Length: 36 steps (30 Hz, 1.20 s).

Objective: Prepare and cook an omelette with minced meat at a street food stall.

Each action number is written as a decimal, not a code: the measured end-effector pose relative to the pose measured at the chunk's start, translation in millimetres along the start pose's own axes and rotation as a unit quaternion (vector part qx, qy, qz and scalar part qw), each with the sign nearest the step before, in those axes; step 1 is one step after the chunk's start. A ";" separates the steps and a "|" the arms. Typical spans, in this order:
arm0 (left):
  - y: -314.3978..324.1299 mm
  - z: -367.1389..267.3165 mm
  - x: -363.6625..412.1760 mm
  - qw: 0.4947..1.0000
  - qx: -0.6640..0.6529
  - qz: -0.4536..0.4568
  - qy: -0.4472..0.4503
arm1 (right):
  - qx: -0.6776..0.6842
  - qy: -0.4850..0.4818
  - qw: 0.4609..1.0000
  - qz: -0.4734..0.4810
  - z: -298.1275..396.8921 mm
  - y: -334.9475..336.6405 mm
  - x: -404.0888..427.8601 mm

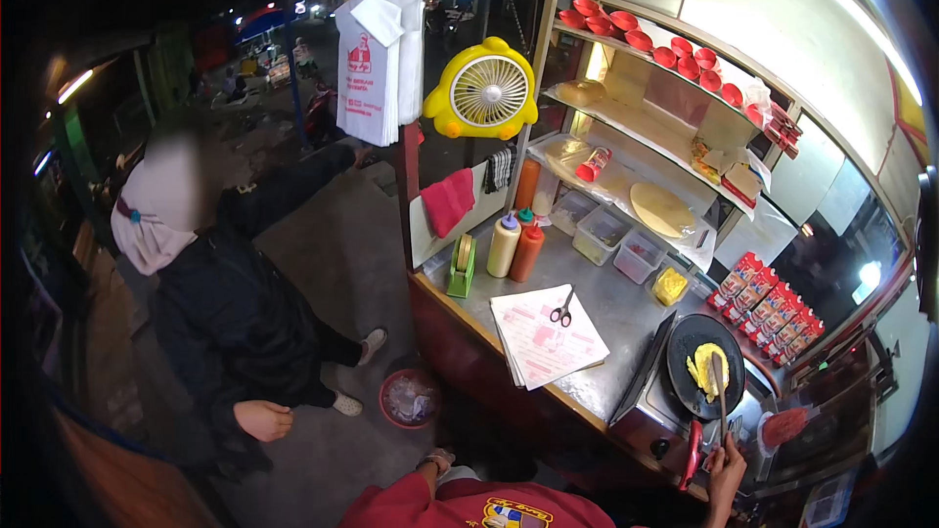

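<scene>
My right hand (pixel 725 471) is closed around the handle of a wooden spatula (pixel 718 389), whose blade rests on a yellow egg (pixel 702 370). The egg lies folded unevenly in a round black pan (pixel 682 352) with a red handle (pixel 692 455), on a gas stove (pixel 631 418). Low in the picture, by the sleeve of my red shirt, my left hand (pixel 439 459) shows only in part; whether it holds anything cannot be made out. Left of the stove, black scissors (pixel 562 313) lie on a stack of printed wrapping paper (pixel 543 345).
Sauce bottles (pixel 515 248), a green tape dispenser (pixel 462 268) and plastic tubs (pixel 600 233) stand along the metal counter (pixel 484 293). Above are shelves with flatbreads (pixel 662 210) and red paper cones (pixel 664 56). A person (pixel 242 308) stands at the left, near a waste bin (pixel 408 399).
</scene>
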State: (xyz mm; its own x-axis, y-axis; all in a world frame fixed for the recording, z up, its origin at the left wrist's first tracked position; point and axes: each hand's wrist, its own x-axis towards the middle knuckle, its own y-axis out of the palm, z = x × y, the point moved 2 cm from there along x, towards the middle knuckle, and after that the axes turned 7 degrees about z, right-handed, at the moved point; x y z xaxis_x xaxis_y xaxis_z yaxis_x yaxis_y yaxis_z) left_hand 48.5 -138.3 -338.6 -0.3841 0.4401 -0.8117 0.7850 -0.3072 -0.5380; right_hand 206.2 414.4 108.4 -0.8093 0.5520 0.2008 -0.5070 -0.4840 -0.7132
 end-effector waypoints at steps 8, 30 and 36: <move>-25.9 72.0 -14.3 0.997 0.070 -0.006 0.041 | -0.152 -0.017 0.987 -0.051 52.3 17.9 -9.2; 22.5 104.2 -10.8 0.991 -0.095 -0.056 -0.076 | -0.168 0.030 0.982 0.083 26.3 16.4 7.2; 2.0 41.4 -75.3 0.859 -0.458 -0.051 -0.223 | -0.133 0.009 0.990 0.040 0.0 -6.7 5.5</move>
State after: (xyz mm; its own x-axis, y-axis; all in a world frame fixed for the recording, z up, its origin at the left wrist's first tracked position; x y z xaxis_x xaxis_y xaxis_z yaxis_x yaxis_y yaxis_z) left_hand 58.9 -207.0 -288.0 -0.4611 -0.0054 -0.8873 0.7106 0.5966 -0.3729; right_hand 205.1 420.6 114.3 -0.8368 0.5326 0.1266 -0.3440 -0.3316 -0.8785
